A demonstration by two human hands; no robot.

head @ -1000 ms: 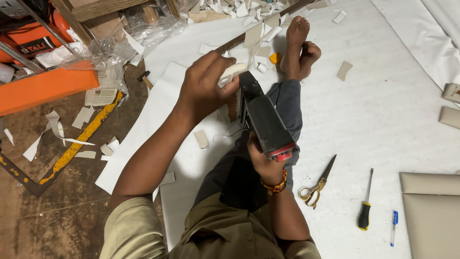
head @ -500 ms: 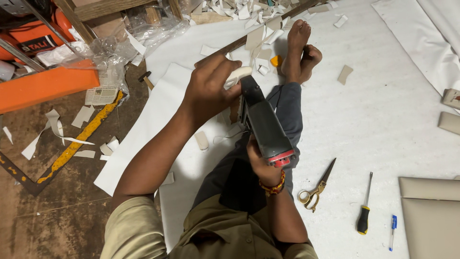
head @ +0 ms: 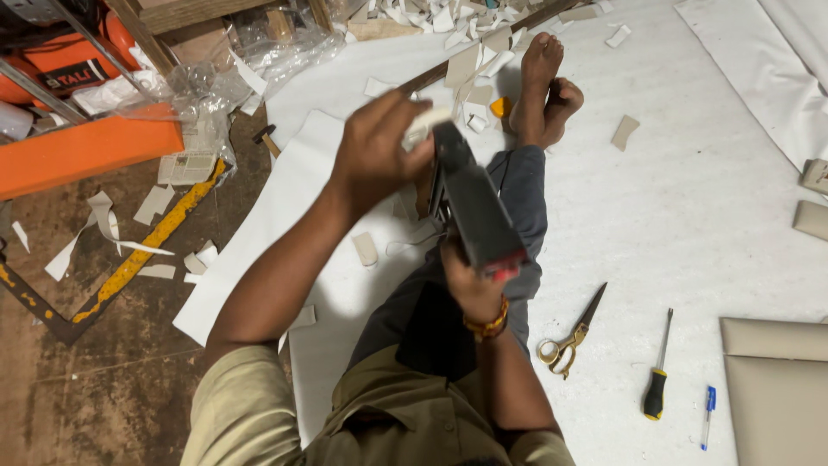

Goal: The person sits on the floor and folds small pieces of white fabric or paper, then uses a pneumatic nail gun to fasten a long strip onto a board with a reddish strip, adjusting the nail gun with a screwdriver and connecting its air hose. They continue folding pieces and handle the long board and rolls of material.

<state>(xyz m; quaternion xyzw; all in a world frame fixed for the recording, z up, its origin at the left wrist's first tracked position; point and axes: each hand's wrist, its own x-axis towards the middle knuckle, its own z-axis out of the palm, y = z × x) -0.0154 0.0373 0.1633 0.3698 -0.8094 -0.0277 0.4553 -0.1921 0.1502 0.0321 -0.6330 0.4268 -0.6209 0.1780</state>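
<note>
Over my lap, my right hand point(head: 470, 289) has its fingers wrapped tight round the grip of a black staple gun point(head: 473, 203), which points away toward my bare feet point(head: 545, 86). Just left of the gun's nose, my left hand point(head: 375, 155) curls closed on a small pale piece point(head: 423, 125). Right of the gun, scissors point(head: 571, 332), a screwdriver point(head: 657, 367) and a blue pen point(head: 707, 416) lie on white sheeting point(head: 690, 216).
</note>
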